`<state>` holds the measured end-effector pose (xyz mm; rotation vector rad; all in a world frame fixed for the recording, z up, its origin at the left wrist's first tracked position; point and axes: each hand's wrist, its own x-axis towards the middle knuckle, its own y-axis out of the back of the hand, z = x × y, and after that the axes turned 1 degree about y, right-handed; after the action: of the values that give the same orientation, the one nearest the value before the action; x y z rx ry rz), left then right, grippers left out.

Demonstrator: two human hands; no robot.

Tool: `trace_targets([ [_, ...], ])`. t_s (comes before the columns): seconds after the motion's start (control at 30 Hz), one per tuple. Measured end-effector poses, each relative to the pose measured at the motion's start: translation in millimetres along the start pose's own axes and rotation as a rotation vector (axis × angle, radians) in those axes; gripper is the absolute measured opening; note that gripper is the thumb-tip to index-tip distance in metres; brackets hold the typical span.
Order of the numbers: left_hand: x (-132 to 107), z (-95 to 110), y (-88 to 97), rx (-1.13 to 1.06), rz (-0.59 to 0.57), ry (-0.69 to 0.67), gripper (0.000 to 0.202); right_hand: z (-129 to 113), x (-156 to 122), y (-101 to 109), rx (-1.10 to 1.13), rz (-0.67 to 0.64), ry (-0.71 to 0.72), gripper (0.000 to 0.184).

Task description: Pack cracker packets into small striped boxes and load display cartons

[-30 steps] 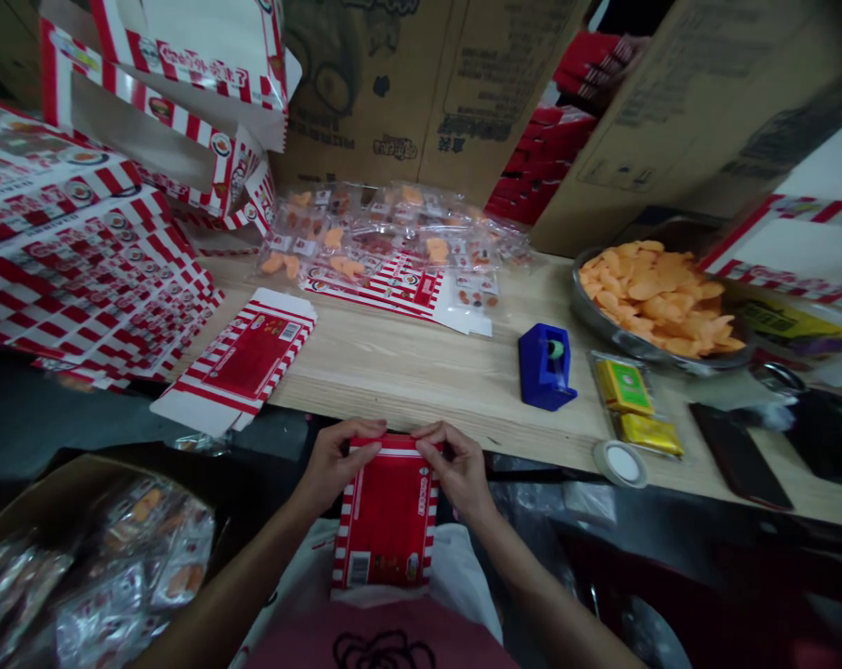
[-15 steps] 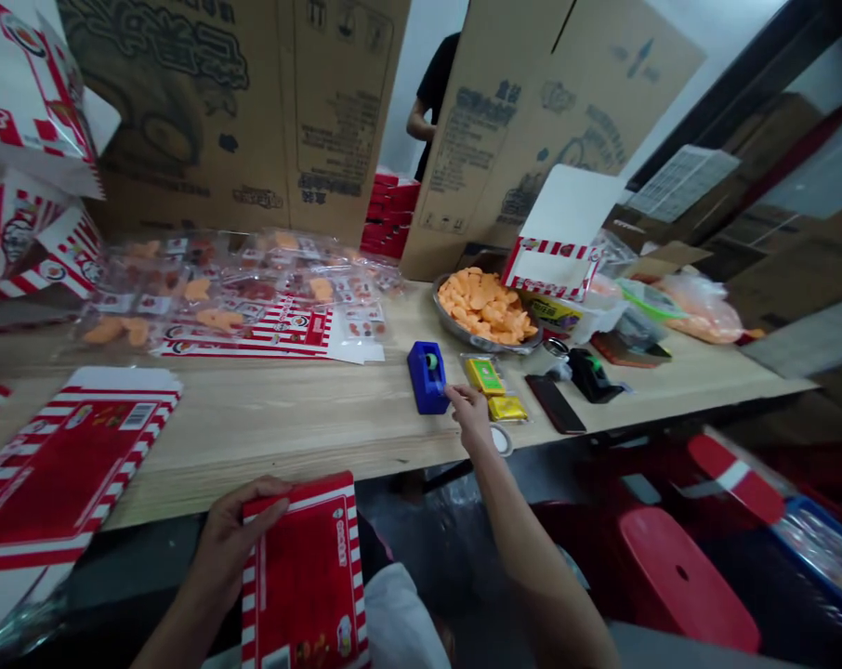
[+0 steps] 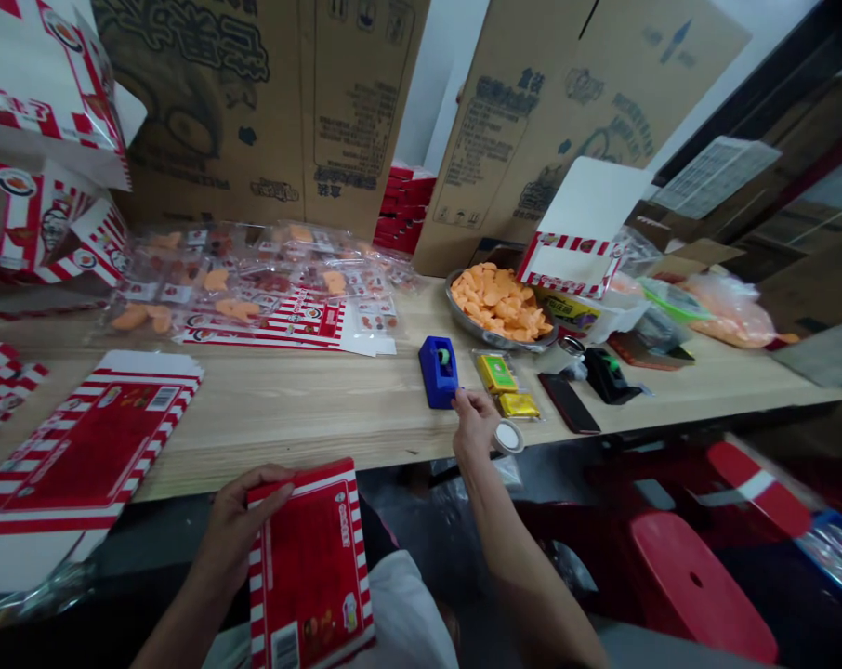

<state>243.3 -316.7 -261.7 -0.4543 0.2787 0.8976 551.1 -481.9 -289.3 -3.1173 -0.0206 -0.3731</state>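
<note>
My left hand (image 3: 236, 530) grips the top edge of a red and white striped carton (image 3: 309, 567) that rests upright on my lap. My right hand (image 3: 473, 420) reaches over the front edge of the wooden table (image 3: 309, 418), its fingertips pinched at the near end of a blue tape dispenser (image 3: 439, 370). Whether tape is between the fingers I cannot make out. A roll of tape (image 3: 508, 436) lies just right of that hand.
Flat striped cartons (image 3: 86, 455) lie at left. Clear snack packets (image 3: 254, 279) cover the table's back. A metal bowl of orange crisps (image 3: 499, 305), yellow sachets (image 3: 506, 386) and a black phone (image 3: 569, 402) sit right. Big cardboard boxes (image 3: 268, 102) stand behind. A red stool (image 3: 700, 585) is at lower right.
My right hand let go of the carton and reached out to the blue tape dispenser. My left hand kept the carton. The view swung to the right.
</note>
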Motion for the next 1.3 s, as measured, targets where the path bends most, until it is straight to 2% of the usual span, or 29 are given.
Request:
trace_targets([
  [0.13,-1.6,3.7,-4.8,-0.031,-0.075,0.06,0.034,7.5,-17.2,0.3,0.062,0.061,-0.067,0.035],
  [0.23,-2.4,6.6,-10.8,-0.019,-0.124,0.014,0.029,11.1,-20.2,-0.7,0.086,0.076,-0.127,0.034],
  [0.3,-2.6,8.0,-15.3,0.002,-0.155,-0.033,0.026,8.4,-22.6,0.7,0.096,0.048,-0.166,0.034],
  [0.4,-1.2,8.4,-21.4,0.027,-0.196,-0.074,0.023,-10.9,-32.0,1.8,0.106,-0.09,-0.241,0.031],
  [0.43,-0.3,8.1,-23.1,0.028,-0.207,-0.072,0.023,-22.2,-35.8,-0.3,0.102,-0.19,-0.265,0.03],
  [0.47,0.7,7.6,-24.8,0.029,-0.217,-0.067,0.023,-35.6,-39.4,-4.5,0.085,-0.357,-0.269,0.028],
  [0.5,1.7,7.0,-26.5,0.029,-0.222,-0.063,0.024,-50.6,-42.6,-11.0,0.06,-0.591,-0.247,0.025],
  [0.53,2.6,6.4,-28.2,0.03,-0.226,-0.058,0.024,-66.2,-45.4,-19.8,0.024,-0.883,-0.194,0.023],
  [0.6,3.7,5.4,-32.0,0.037,-0.238,-0.055,0.024,-95.9,-50.2,-42.7,-0.062,-1.495,-0.002,0.018],
  [0.63,3.9,5.1,-33.8,0.038,-0.248,-0.058,0.023,-108.2,-52.5,-55.6,-0.116,-1.729,0.107,0.016],
  [0.67,3.9,5.0,-35.4,0.039,-0.26,-0.062,0.023,-118.1,-54.9,-68.3,-0.182,-1.89,0.207,0.014],
  [0.7,3.5,5.1,-36.7,0.038,-0.268,-0.068,0.023,-125.2,-57.3,-80.4,-0.273,-1.992,0.304,0.013],
  [0.73,3.0,5.4,-37.6,0.039,-0.273,-0.075,0.023,-129.3,-59.5,-91.2,-0.383,-2.037,0.394,0.013],
  [0.8,0.8,6.8,-38.6,0.054,-0.266,-0.093,0.022,-128.9,-62.9,-108.1,-0.609,-2.026,0.493,0.018],
  [0.83,-0.9,8.1,-38.9,0.066,-0.263,-0.107,0.021,-125.0,-63.9,-114.0,-0.691,-2.009,0.478,0.022],
  [0.87,-3.2,9.7,-39.2,0.08,-0.267,-0.13,0.02,-119.2,-64.7,-118.1,-0.728,-2.021,0.404,0.026],
  [0.93,-9.3,13.5,-40.3,0.111,-0.308,-0.207,0.016,-104.8,-66.3,-121.5,-0.655,-2.18,0.071,0.04],
  [1.03,-21.0,16.1,-42.5,0.123,-0.385,-0.275,0.013,-89.0,-71.0,-118.6,-0.327,-2.438,-0.55,0.06],
  [1.07,-24.1,14.8,-42.6,0.093,-0.385,-0.254,0.015,-88.4,-72.5,-116.9,-0.253,-2.447,-0.649,0.063],
  [1.1,-26.2,12.3,-41.8,0.032,-0.364,-0.217,0.019,-90.6,-73.5,-115.1,-0.24,-2.436,-0.67,0.064],
  [1.13,-26.7,9.1,-40.0,-0.069,-0.328,-0.175,0.026,-95.4,-73.5,-113.4,-0.272,-2.419,-0.615,0.062],
  [1.17,-25.6,5.7,-36.7,-0.19,-0.294,-0.147,0.034,-102.2,-72.5,-111.5,-0.324,-2.385,-0.501,0.058],
  [1.2,-23.1,3.4,-32.0,-0.288,-0.271,-0.147,0.039,-109.9,-70.5,-109.6,-0.384,-2.336,-0.293,0.052],
  [1.23,-19.4,2.9,-25.6,-0.298,-0.277,-0.167,0.042,-117.2,-67.7,-107.9,-0.41,-2.265,-0.05,0.048],
  [1.3,-10.7,10.8,-8.2,-0.064,-0.308,-0.251,0.048,-126.3,-59.7,-106.7,-0.397,-2.083,0.333,0.041],
])
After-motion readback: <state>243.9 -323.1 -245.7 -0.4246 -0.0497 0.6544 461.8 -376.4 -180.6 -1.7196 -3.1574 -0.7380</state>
